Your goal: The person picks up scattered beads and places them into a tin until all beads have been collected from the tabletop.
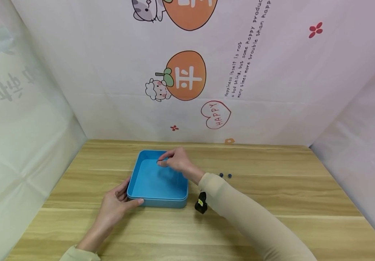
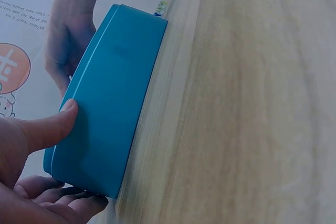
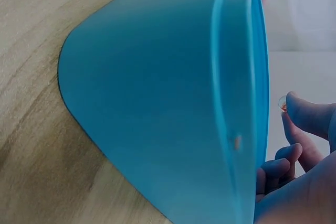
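Observation:
A shallow blue plastic box (image 1: pixel 158 181), open at the top, stands on the wooden table. My left hand (image 1: pixel 115 204) grips its near left corner, the thumb on the front wall and the fingers along the left side. Above the inside of the box, my right hand (image 1: pixel 177 161) pinches a small clear marble (image 3: pixel 283 103) with orange in it between thumb and fingertip. To the right of the box lie two small dark blue round pieces (image 1: pixel 229 176), close to the right forearm. In the left wrist view, small glassy pieces (image 2: pixel 160 8) show past the far end of the box.
A black object with a yellow label (image 1: pixel 201 203) shows at the underside of my right wrist. The wooden table (image 1: pixel 288 188) extends to both sides. Printed white sheets (image 1: pixel 119 72) hang behind it and on the left and right.

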